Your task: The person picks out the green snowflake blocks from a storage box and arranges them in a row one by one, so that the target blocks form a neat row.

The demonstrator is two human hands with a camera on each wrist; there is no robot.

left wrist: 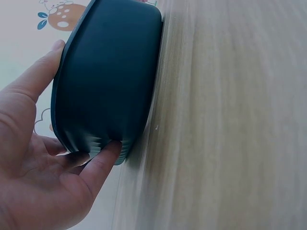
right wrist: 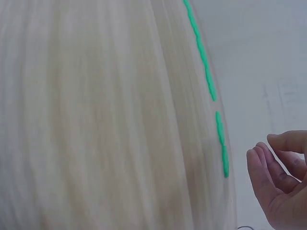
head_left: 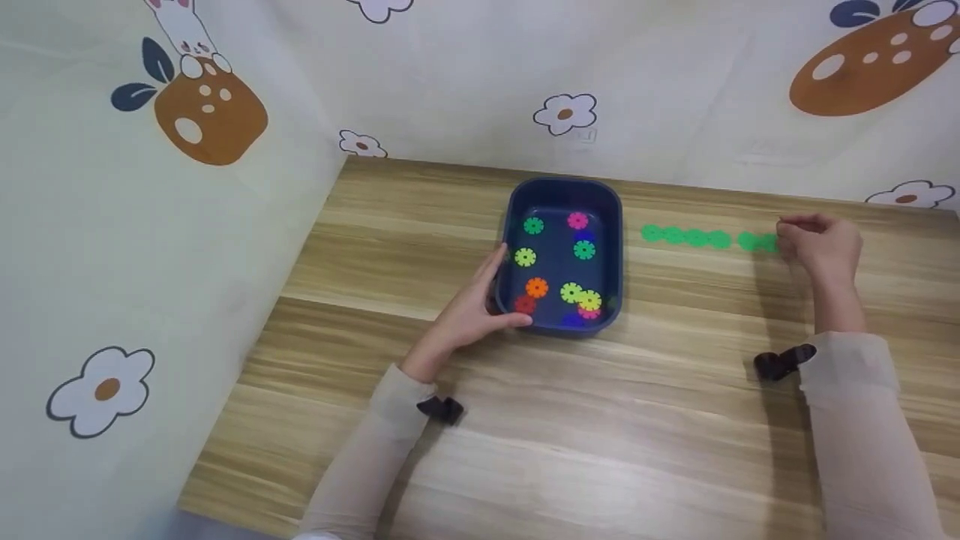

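A patterned cloth point(head_left: 112, 262) covers the wall at left, beside the wood-grain table point(head_left: 585, 450). Next comes the left hand point(head_left: 469, 311), reaching up from the lower left, thumb and fingers spread and gripping the near-left corner of the navy tub point(head_left: 555, 262). Coloured notched discs point(head_left: 536, 287) lie scattered inside that tub, which stands between the hand and the green discs on the table: a longer row point(head_left: 685, 237), a small gap, then a shorter row point(head_left: 757, 241). The right hand point(head_left: 823, 244) hovers at that row's right end, fingers loosely bent, thumb slightly apart.
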